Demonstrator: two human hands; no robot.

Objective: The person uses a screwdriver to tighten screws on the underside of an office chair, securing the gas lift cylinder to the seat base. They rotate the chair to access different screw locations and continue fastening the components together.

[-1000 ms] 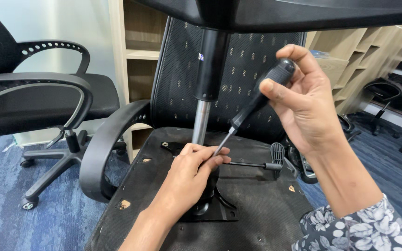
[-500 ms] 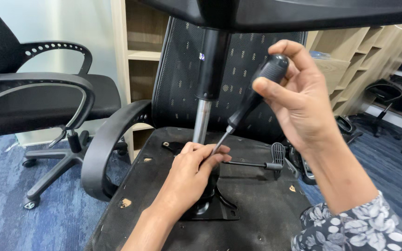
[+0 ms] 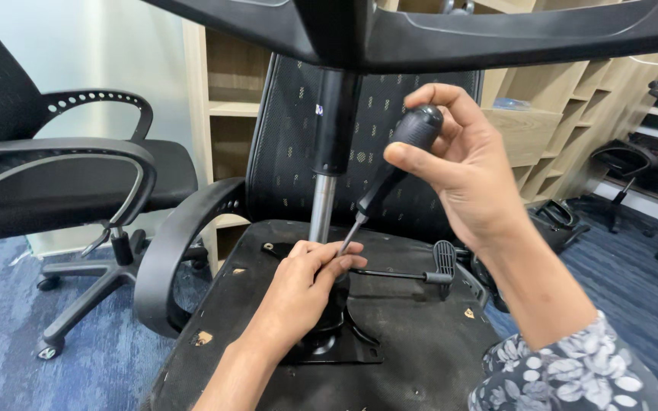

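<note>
**Upside-down office chair, screwdriver going in at the base plate**

So the big thing here is a black office chair (image 3: 420,358) flipped over, the underside of its seat facing up and filling the near middle of the view. Its mesh back (image 3: 298,152) stands up on the far side, and one curved armrest (image 3: 177,251) loops down on the left. The star base (image 3: 451,30) hangs across the top of the view, with the gas cylinder (image 3: 323,205) running straight down from it into the metal mounting plate (image 3: 344,346) on the seat bottom.

Second chair (image 3: 62,183) sits upright off to the left on the blue carpet (image 3: 9,327), wooden shelving (image 3: 230,99) behind it. More chairs far right, too small to say much.

Right hand (image 3: 466,175) is wrapped around the fat black handle of a screwdriver (image 3: 390,175), thumb pressed on the side. The shaft angles down and left, tip ending right at the fingers of the left hand (image 3: 306,285).

Left hand is curled narrow at the foot of the cylinder, fingertips pinched around the screwdriver tip. Can't tell if there's a screw in there, fingers cover it.

The adjustment lever (image 3: 420,272) with its paddle end sticks out to the right, just beside that hand.
</note>
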